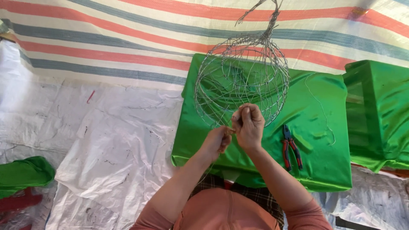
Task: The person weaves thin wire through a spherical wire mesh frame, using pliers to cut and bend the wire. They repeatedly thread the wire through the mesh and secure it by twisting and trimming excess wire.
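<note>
A round wire-mesh ball frame (241,79) hangs from twisted wire at the top of the view, above a low table draped in shiny green cloth (317,106). My right hand (248,125) is closed at the frame's lower edge, pinching a thin wire there. My left hand (218,142) sits just below and left of it, fingers closed on the same wire end. Red-and-blue-handled pliers (290,147) lie on the green cloth to the right of my hands. A loose thin wire (324,115) curls across the cloth further right.
A second green-draped box (379,110) stands at the right. White plastic sheeting (106,140) covers the floor on the left. A striped red, blue and white tarp (128,34) lies behind. A green cloth bundle (23,172) sits at the far left.
</note>
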